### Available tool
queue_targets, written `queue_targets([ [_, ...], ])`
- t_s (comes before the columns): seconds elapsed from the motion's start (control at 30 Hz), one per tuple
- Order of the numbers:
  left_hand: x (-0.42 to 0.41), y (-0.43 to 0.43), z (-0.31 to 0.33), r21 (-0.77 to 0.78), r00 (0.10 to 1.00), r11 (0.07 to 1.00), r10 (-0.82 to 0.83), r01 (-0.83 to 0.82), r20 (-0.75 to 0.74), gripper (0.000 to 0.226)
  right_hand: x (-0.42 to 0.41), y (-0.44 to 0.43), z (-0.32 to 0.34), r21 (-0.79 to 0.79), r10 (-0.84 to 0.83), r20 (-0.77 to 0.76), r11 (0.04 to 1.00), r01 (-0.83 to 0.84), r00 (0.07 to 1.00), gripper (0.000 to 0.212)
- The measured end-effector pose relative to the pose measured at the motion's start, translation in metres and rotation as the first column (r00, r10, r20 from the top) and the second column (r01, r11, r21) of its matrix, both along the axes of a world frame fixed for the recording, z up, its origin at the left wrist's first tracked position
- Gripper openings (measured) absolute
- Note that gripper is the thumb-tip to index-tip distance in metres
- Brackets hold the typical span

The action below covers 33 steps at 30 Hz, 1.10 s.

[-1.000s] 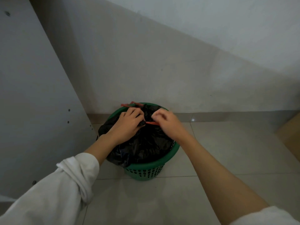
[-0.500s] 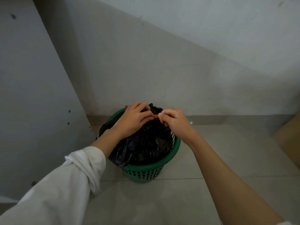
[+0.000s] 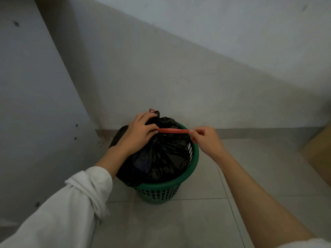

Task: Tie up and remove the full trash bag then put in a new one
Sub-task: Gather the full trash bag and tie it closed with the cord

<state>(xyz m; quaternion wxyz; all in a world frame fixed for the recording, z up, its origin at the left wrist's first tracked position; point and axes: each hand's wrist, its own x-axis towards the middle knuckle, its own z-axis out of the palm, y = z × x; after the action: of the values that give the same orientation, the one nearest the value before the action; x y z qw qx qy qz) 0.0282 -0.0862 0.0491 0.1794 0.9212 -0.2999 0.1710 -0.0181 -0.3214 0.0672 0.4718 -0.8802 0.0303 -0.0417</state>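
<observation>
Right, here's the left hand (image 3: pixel 138 133) clamped down on the gathered neck of the black trash bag (image 3: pixel 164 154), fingers (image 3: pixel 149 126) curled round the bunched plastic and squeezing it into a tight little crest at the top. Over on the other side the right hand (image 3: pixel 206 138) pinches the far end of the red drawstring (image 3: pixel 172 130) between thumb and forefinger, the other fingers tucked loosely in behind. That red strip runs flat and taut, straight across from the left thumb to the right fingertips, just above the bag's crumpled top. The bag itself sits down inside the green basket (image 3: pixel 195 158), bulging well above the rim, and on the left it spills over the edge and hides that side of the rim altogether. The basket stands upright on the pale tiled floor (image 3: pixel 179 222), tucked close against the grey wall (image 3: pixel 161 77) and near a plain panel (image 3: pixel 26 104) that slants down the left side. There's a speck of pinkish red by the left fingertips at the very top of the bag; it may be a second bit of drawstring, but the light is too dim to be sure. The left forearm comes out of a pushed-up white sleeve (image 3: pixel 62 212), and the right forearm is bare. A brownish block (image 3: pixel 320 154) sits on the floor at the right edge, well apart from the basket.
</observation>
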Motion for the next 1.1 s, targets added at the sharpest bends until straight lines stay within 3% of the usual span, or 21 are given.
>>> queue_targets([
  [0.07, -0.01, -0.006, -0.004, -0.043, 1.0, 0.999, 0.016, -0.016, 0.017, 0.023, 0.002, 0.0, -0.016, -0.253, -0.05, -0.022, 0.967, 0.043, 0.999, 0.016],
  [0.1, -0.012, -0.009, -0.004, -0.08, 0.999, 0.996, 0.04, -0.039, 0.003, 0.02, 0.001, 0.005, -0.021, -0.307, -0.053, 0.028, 0.95, 0.059, 0.998, 0.025],
  [0.2, -0.011, -0.016, 0.001, -0.152, 0.993, 0.982, 0.105, -0.112, -0.055, 0.022, -0.007, 0.032, -0.012, -0.233, 0.034, 0.232, 0.972, 0.022, 0.972, 0.034],
  [0.33, -0.014, -0.02, 0.005, -0.166, 0.994, 0.982, 0.072, -0.086, -0.086, 0.022, -0.003, 0.054, -0.008, -0.344, 0.155, 0.075, 0.931, -0.12, 0.985, 0.039],
  [0.4, -0.017, -0.018, 0.005, -0.215, 0.991, 0.975, 0.03, -0.057, -0.128, 0.017, 0.001, 0.057, -0.01, -0.283, 0.174, 0.041, 0.946, -0.155, 0.984, 0.041],
  [0.47, -0.019, -0.015, 0.006, -0.373, 0.969, 0.924, -0.013, -0.082, -0.246, 0.02, 0.002, 0.057, -0.012, -0.145, 0.202, 0.028, 0.97, -0.196, 0.979, 0.038],
  [0.53, -0.013, -0.013, 0.011, -0.597, 0.895, 0.774, -0.092, -0.213, -0.437, 0.021, 0.001, 0.055, -0.012, 0.021, 0.203, 0.013, 0.979, -0.204, 0.979, 0.038],
  [0.57, -0.004, -0.01, 0.011, -0.63, 0.858, 0.728, -0.114, -0.271, -0.501, 0.024, -0.001, 0.053, -0.011, 0.107, 0.205, -0.001, 0.973, -0.204, 0.979, 0.038],
  [0.63, 0.018, -0.006, 0.01, -0.528, 0.826, 0.802, -0.08, -0.279, -0.557, 0.033, -0.004, 0.049, -0.007, 0.197, 0.234, -0.029, 0.955, -0.224, 0.972, 0.037],
  [0.73, 0.043, -0.01, 0.008, -0.227, 0.793, 0.965, -0.033, -0.134, -0.608, 0.046, -0.005, 0.043, -0.004, 0.171, 0.293, -0.029, 0.943, -0.284, 0.956, 0.035],
  [0.8, 0.052, -0.02, 0.01, -0.013, 0.77, 0.999, 0.028, -0.047, -0.637, 0.06, -0.004, 0.039, 0.0, 0.174, 0.328, 0.0, 0.93, -0.323, 0.945, 0.032],
  [0.87, 0.052, -0.026, 0.014, 0.126, 0.797, 0.992, 0.086, -0.013, -0.598, 0.058, -0.003, 0.037, 0.004, 0.223, 0.327, 0.011, 0.92, -0.321, 0.945, 0.029],
  [1.0, 0.04, -0.008, 0.027, 0.036, 0.91, 0.991, 0.131, -0.127, -0.393, 0.04, 0.0, 0.032, 0.002, 0.444, 0.233, -0.05, 0.876, -0.188, 0.971, 0.031],
  [1.1, 0.026, 0.014, 0.034, 0.004, 0.941, 0.986, 0.159, -0.165, -0.298, 0.037, 0.007, 0.038, -0.002, 0.591, 0.109, -0.207, 0.806, 0.036, 0.972, 0.034],
])
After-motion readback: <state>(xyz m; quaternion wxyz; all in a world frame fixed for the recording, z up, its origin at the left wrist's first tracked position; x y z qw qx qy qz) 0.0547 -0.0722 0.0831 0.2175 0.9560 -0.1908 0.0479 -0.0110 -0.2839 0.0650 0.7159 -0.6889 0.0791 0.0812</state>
